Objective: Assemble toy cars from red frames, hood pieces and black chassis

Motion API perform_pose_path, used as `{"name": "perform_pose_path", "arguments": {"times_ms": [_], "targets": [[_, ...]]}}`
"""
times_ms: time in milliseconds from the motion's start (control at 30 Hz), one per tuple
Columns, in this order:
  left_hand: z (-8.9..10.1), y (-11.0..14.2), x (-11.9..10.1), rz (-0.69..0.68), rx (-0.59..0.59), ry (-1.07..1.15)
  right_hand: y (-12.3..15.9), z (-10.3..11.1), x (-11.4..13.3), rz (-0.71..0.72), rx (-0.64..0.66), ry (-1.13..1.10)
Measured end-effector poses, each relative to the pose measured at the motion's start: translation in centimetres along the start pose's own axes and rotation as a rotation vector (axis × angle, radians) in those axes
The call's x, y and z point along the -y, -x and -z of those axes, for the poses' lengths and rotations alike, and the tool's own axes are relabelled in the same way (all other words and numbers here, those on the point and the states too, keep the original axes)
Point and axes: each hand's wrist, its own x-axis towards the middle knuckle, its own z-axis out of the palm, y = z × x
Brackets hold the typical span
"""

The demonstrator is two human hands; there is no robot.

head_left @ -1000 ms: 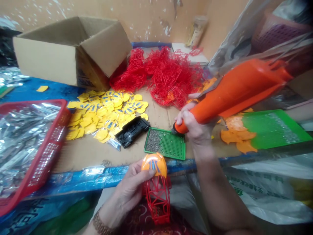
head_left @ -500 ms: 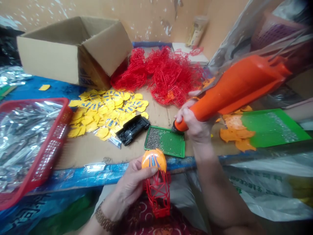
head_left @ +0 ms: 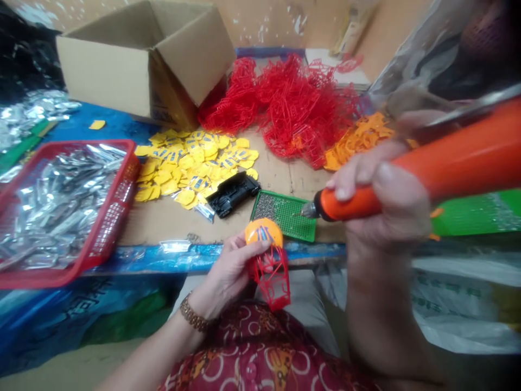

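My left hand (head_left: 228, 271) grips a red plastic toy car frame (head_left: 277, 285) with a rounded orange-yellow body panel (head_left: 264, 231) at its top. The thumb presses on the panel's lower edge. In my right hand (head_left: 393, 203) is an orange electric screwdriver (head_left: 464, 165), its metal tip pointing left over a small green tray (head_left: 296, 221). Tiny screws lie heaped in the tray's left part. Whether the tip carries a screw is too blurred to tell. A black plastic toy car base (head_left: 233, 194) lies just left of the tray.
Yellow panels (head_left: 199, 157) lie piled behind the black base. Further back are a tangle of red frames (head_left: 285, 103), orange pieces (head_left: 362, 138) and an open cardboard box (head_left: 109, 70). A red basket (head_left: 128, 190) of silvery parts stands left; a green sheet (head_left: 476, 214) lies right.
The screwdriver has come up and closer to the camera, and its metal tip now shows above the tray. The view has shifted; my left hand keeps hold of the frame and panel.
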Motion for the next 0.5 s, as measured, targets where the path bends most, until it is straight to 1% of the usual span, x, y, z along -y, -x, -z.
{"name": "perform_pose_path", "arguments": {"times_ms": [67, 100, 167, 333, 500], "targets": [[0.0, 0.1, 0.2, -0.002, -0.019, 0.02, 0.7, -0.7, 1.6, 0.028, -0.068, -0.136], [0.0, 0.1, 0.2, -0.004, -0.025, 0.03, 1.2, -1.0, 2.2, 0.044, -0.077, -0.166], [-0.1, 0.2, 0.4, -0.016, -0.035, 0.041, 2.0, -1.5, 2.8, 0.052, -0.035, -0.139], [-0.6, 0.5, 0.5, -0.068, -0.09, 0.017, 3.9, -1.6, 2.3, 0.021, 0.067, -0.03], [-0.9, 0.8, 0.5, -0.094, -0.118, 0.013, 4.4, -1.5, 1.3, 0.024, 0.148, -0.042]]}}
